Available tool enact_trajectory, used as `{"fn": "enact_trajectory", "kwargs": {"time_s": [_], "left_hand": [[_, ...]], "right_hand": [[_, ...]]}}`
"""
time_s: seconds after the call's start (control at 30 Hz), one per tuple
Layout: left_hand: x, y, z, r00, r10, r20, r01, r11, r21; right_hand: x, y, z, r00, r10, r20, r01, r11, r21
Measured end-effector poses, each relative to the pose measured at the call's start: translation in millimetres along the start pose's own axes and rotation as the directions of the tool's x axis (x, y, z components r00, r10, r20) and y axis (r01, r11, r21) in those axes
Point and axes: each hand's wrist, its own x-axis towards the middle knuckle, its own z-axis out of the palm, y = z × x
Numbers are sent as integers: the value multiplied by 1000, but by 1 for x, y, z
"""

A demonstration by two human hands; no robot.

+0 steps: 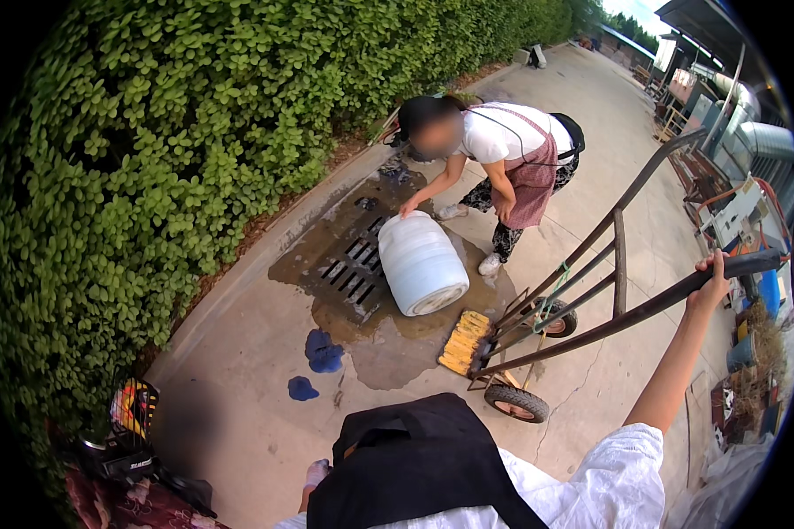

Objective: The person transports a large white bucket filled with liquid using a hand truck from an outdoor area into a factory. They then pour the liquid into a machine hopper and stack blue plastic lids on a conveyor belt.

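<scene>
My right hand [715, 278] is closed around one long handle of a hand truck [622, 326], with my arm stretched out to the right. The truck leans toward me on two rubber wheels, and its yellow-topped foot plate [466, 342] points at a barrel. That barrel [422, 260], pale blue-white plastic, lies tilted on wet concrete beside a drain grate [355, 269]. A co-worker [512, 132] bends over it, one hand [410, 207] on its far end. My left hand does not show; black cloth [415, 463] covers much of my front.
A green hedge [194, 132] and concrete curb [238, 286] run along the left. Blue wet patches [325, 351] mark the ground. A vehicle with a basket [132, 410] stands at lower left, near a blurred area. Pipes [763, 141] and assorted equipment line the right side.
</scene>
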Motion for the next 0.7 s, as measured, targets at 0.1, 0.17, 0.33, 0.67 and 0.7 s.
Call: {"fn": "enact_trajectory", "kwargs": {"time_s": [0.1, 0.17, 0.33, 0.67, 0.7], "left_hand": [[4, 0, 3, 960, -244, 139, 279, 886, -370], [2, -2, 4, 984, -145, 105, 163, 968, -189], [-3, -2, 3, 996, -57, 63, 54, 997, 46], [-9, 8, -4, 995, 92, 41, -99, 970, 223], [-10, 8, -3, 995, 90, 48, -99, 969, 225]], "right_hand": [[-1, 0, 0, 1000, -2, -5, 2, 1000, -8], [-1, 0, 0, 1000, -3, -6, 3, 1000, -6], [0, 1, -2, 1000, 0, 3, 0, 1000, 1], [-2, -1, 0, 1000, -10, 12, 10, 1000, 1], [-2, -1, -1, 1000, -9, 11, 9, 1000, 0]]}}
